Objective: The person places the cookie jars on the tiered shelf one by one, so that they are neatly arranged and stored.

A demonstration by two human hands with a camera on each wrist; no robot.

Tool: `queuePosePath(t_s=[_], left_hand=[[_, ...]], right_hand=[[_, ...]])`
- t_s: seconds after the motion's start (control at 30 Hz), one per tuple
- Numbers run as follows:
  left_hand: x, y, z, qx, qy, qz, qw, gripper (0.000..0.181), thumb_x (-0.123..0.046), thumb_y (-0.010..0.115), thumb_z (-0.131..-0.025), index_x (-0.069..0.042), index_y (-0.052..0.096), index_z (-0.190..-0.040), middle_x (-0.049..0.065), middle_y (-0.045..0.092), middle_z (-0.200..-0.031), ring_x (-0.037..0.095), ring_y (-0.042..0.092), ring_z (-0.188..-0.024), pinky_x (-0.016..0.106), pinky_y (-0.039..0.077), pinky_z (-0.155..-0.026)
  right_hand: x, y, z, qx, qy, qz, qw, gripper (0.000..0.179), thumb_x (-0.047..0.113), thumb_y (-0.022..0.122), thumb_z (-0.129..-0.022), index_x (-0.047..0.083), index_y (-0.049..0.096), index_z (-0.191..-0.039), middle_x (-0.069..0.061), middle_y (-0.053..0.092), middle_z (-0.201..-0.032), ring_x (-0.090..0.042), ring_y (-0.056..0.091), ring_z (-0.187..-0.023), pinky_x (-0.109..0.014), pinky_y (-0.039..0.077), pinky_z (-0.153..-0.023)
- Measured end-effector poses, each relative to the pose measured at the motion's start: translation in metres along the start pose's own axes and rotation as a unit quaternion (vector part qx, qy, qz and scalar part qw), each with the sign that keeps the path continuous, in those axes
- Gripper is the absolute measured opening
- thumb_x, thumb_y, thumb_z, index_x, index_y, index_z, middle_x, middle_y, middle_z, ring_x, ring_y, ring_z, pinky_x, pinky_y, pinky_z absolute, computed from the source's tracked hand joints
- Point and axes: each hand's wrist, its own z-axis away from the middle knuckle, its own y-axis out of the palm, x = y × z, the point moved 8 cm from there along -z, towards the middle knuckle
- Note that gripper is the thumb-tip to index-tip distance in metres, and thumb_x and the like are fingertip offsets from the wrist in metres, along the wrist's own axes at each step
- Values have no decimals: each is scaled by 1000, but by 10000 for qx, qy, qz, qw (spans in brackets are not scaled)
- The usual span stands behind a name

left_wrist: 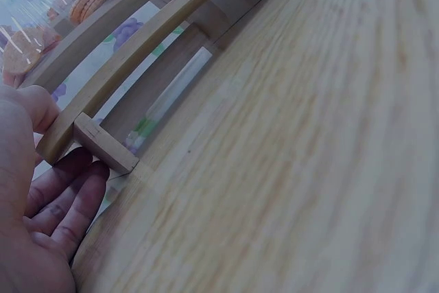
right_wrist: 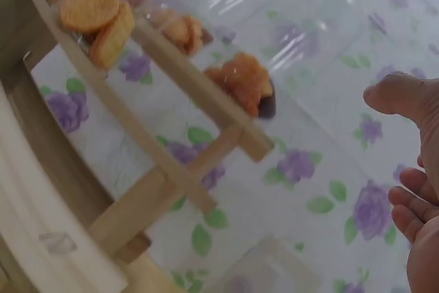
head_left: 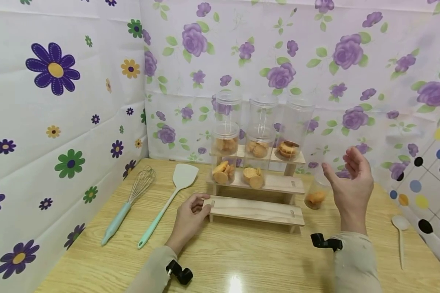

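My left hand (head_left: 191,215) grips the left end of the lowest step of a three-tier wooden rack (head_left: 256,209). In the left wrist view, the fingers (left_wrist: 65,207) curl under that end, beside the rack's leg. My right hand (head_left: 353,187) is raised to the right of the rack, thumb and fingers spread, holding nothing. Close to its left, a clear jar (head_left: 316,198) with biscuits in its bottom stands on the table. Three tall clear jars (head_left: 289,148) of biscuits are on the top tier. Two more jars (head_left: 254,178) stand on the middle tier; the lowest tier is bare.
Left of the rack lie a whisk (head_left: 126,209) with a pale blue handle and a mint-handled spatula (head_left: 168,199). A white spoon (head_left: 401,234) lies near the right side of the wooden table (head_left: 256,256). Flowered cloth walls (head_left: 242,24) rise behind and at the sides.
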Motion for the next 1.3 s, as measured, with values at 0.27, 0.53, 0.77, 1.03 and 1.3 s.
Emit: queuePosePath(t_s=[0.27, 0.53, 0.77, 1.03, 1.3], left_hand=[[0, 0, 0, 12, -17, 44, 10000, 25, -15, 76, -108, -15, 76, -133, 7, 78, -105, 21, 74, -94, 25, 60, -85], [1, 1, -1, 41, -30, 53, 10000, 24, -14, 76, -108, -17, 76, -132, 5, 78, -105, 20, 74, -94, 26, 61, -85], [0, 0, 0, 32, -66, 86, 9999, 24, -15, 76, -108, -18, 76, -132, 5, 78, -104, 21, 74, -94, 26, 60, -85], [1, 1, 0, 24, -58, 84, 9999, 25, -16, 76, -108, -18, 76, -132, 5, 77, -105, 20, 74, -94, 26, 60, -84], [1, 0, -1, 21, -50, 80, 10000, 24, -17, 77, -108, -19, 76, -132, 5, 77, -107, 20, 74, -97, 25, 60, -85]], right_hand=[[-53, 6, 6, 310, 782, 102, 9964, 84, 27, 93, -94, 20, 51, -166, -3, 55, -164, -22, 52, -150, -33, 39, -128], [-93, 17, 23, 642, 1184, 338, 9903, 92, 33, 91, -96, 18, 41, -173, -11, 50, -169, -32, 49, -153, -41, 37, -131], [-118, 22, 35, 954, 1449, 421, 9839, 100, 35, 92, -96, 16, 34, -176, -13, 46, -172, -35, 47, -156, -50, 37, -131], [-138, 24, 43, 1240, 1411, 540, 9807, 95, 31, 91, -97, 10, 37, -172, -19, 51, -165, -36, 51, -150, -53, 41, -128], [-146, 27, 51, 1411, 1296, 900, 9773, 73, 28, 88, -99, -1, 52, -155, -24, 61, -151, -35, 60, -139, -19, 51, -109]])
